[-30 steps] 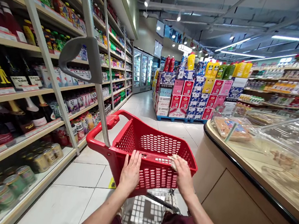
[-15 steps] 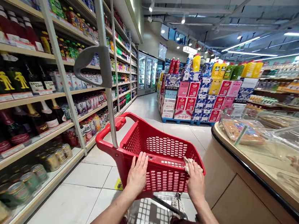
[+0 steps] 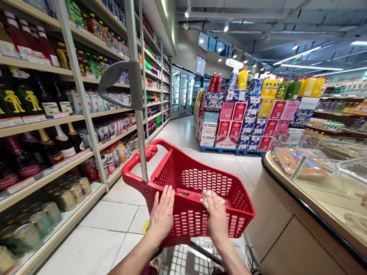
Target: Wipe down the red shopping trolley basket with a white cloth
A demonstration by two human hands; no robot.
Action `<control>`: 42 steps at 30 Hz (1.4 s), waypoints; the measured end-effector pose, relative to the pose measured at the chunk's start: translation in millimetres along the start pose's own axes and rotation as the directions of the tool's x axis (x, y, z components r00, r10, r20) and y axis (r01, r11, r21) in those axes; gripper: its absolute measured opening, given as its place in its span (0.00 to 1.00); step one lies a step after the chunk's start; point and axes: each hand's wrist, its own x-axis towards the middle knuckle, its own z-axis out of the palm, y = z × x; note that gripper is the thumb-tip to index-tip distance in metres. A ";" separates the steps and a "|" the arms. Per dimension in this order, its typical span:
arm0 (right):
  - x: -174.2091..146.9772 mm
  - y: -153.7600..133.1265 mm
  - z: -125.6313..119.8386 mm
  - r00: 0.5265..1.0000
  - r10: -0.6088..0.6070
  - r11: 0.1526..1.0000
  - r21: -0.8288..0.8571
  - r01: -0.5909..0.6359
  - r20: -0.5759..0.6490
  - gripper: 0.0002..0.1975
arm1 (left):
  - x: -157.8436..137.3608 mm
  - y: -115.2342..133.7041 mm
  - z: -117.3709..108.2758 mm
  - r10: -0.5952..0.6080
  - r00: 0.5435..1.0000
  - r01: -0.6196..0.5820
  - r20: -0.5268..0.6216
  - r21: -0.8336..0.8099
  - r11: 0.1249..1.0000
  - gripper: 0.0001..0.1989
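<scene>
A red plastic shopping cart [image 3: 239,198] with perforated basket walls stands just in front of me. My left hand [image 3: 162,208] lies flat on the near side of its basket, fingers stretched out over the rim. On the same rim, farther right, my right hand [image 3: 216,215] is closed on a pale cloth [image 3: 208,198], which is partly hidden under the fingers. A metal pole [image 3: 140,145] with a grey looped handle [image 3: 123,84] rises from the cart's left end. The inside of the basket shows its red floor.
Shelves [image 3: 72,117] of bottles and cans run along the left. Ahead, boxed drinks are stacked on a blue pallet [image 3: 231,151]. A glass-topped counter [image 3: 315,207] curves close on the right, with dark cables [image 3: 256,264] on the floor beside it.
My right hand has slid left along the rim with the cloth, away from the cart's right corner. My left hand has shifted slightly left. The view has moved a little.
</scene>
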 end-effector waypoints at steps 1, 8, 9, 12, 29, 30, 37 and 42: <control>2.1 -15.2 6.3 0.998 -0.051 0.998 0.033 0.050 0.029 0.31 | -0.1 0.3 -0.2 0.008 1.000 -0.008 0.003 -0.003 1.000 0.32; -2.3 -3.0 4.6 1.000 -0.009 1.000 0.013 0.009 -0.002 0.31 | -8.8 -18.1 -7.7 -0.039 0.998 0.040 -0.050 0.008 0.999 0.35; -3.3 2.6 3.3 0.999 0.027 1.000 0.001 -0.027 -0.021 0.32 | -10.2 -19.0 -8.3 -0.042 0.998 0.042 -0.049 0.009 0.999 0.35; 0.0 -19.5 11.3 1.000 0.023 0.999 0.043 -0.023 -0.001 0.34 | -12.4 -18.1 -9.5 -0.037 0.999 0.037 -0.038 0.007 0.999 0.34; 59.6 -177.4 49.2 0.969 -0.236 0.932 0.299 0.204 0.074 0.20 | -24.2 -72.5 -23.4 -0.176 0.981 0.178 -0.084 0.015 0.984 0.33; 57.8 -171.2 47.4 0.968 -0.242 0.931 0.297 0.212 0.067 0.20 | -24.1 -71.2 -22.4 -0.172 0.981 0.174 -0.090 0.015 0.985 0.33; 15.1 -55.4 22.3 1.000 -0.009 0.991 0.136 0.011 -0.018 0.29 | -16.2 -44.8 -17.1 -0.100 0.991 0.099 -0.088 -0.007 0.995 0.35; 14.9 -77.8 26.5 0.988 -0.145 0.979 0.153 0.136 0.049 0.30 | -0.5 -15.0 -8.7 -0.034 0.999 0.033 -0.015 -0.017 0.999 0.33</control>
